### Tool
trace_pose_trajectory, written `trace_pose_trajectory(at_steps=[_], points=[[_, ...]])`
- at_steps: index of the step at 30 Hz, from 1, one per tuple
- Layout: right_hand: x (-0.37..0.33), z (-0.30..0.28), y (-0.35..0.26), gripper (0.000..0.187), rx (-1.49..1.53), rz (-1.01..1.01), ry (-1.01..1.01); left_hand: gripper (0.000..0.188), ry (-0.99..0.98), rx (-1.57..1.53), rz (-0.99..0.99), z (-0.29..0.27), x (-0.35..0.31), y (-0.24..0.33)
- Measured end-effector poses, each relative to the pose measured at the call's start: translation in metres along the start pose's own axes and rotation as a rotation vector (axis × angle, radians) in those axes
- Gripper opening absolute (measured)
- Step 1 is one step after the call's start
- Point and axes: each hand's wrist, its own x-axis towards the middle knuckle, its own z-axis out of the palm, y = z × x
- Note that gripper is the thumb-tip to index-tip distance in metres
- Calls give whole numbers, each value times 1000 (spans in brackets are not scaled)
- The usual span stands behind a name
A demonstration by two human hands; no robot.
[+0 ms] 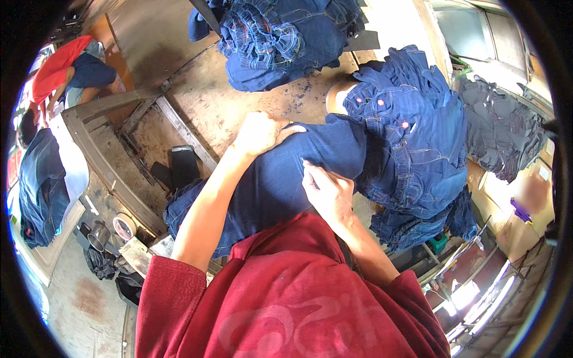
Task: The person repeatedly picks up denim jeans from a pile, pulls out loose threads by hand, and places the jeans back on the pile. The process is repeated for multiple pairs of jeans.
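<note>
A dark blue denim garment [268, 173], perhaps jeans, lies across my front, running from the lower left up toward the pile on the right. My left hand [262, 132] grips its far edge, thumb stretched over the cloth and fingers curled out of sight behind it. Close to the garment's middle, my right hand [331, 190] is closed, its thumb and finger drawn together at the cloth. Whether a small tool or a bit of thread is in that pinch cannot be made out. On the right, the garment's end meets a tall pile of jeans [412, 131].
Another denim heap [268, 45] sits at the far side. Dark grey garments [498, 128] are stacked at far right. A wooden frame [89, 143], a tape roll [125, 227] and a metal cup [98, 235] are at left. Another person in red [59, 65] bends at far left, near more denim [43, 185].
</note>
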Motion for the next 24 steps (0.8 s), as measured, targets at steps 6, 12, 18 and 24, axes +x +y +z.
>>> trace_pose_trajectory(at_steps=[6, 12, 18, 24], points=[[-9, -1, -3, 20, -147, 63, -156, 52, -117, 70, -49, 0, -3, -2], [-3, 0, 5, 19, -27, 39, -41, 52, -33, -22, -4, 1, 0, -1], [-2, -10, -4, 15, -147, 106, -196, 52, -105, 102, -55, -4, 0, 2], [-16, -39, 33, 21, 464, 433, 169, 50, -309, 106, -193, -38, 5, 23]])
